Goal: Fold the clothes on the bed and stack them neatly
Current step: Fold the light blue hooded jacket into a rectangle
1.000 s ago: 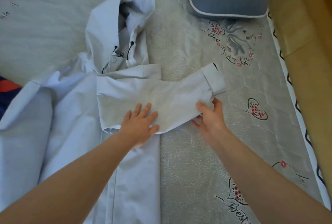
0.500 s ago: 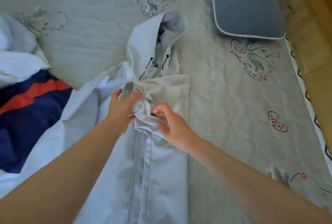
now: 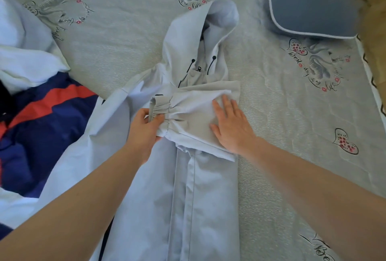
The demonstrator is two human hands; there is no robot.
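Observation:
A pale grey-blue hooded jacket (image 3: 188, 187) lies lengthwise on the bed, hood (image 3: 211, 22) pointing away from me. Its right sleeve (image 3: 194, 114) is folded across the chest, elastic cuff to the left. My left hand (image 3: 144, 127) pinches the gathered cuff between thumb and fingers. My right hand (image 3: 231, 124) lies flat with straight fingers on the folded sleeve, pressing it down. The jacket's other side spreads out to the left under my left forearm.
A navy, red and white garment (image 3: 41, 127) lies at the left, with white cloth (image 3: 23, 51) behind it. A blue-grey pillow (image 3: 311, 1) sits at the back right. The printed grey sheet (image 3: 302, 114) runs to a wooden bed edge (image 3: 373, 9) on the right.
The sleeve, first stretched out to the right, has been folded over to the left across the chest. My left hand now pinches the cuff and my right hand has flattened onto the sleeve.

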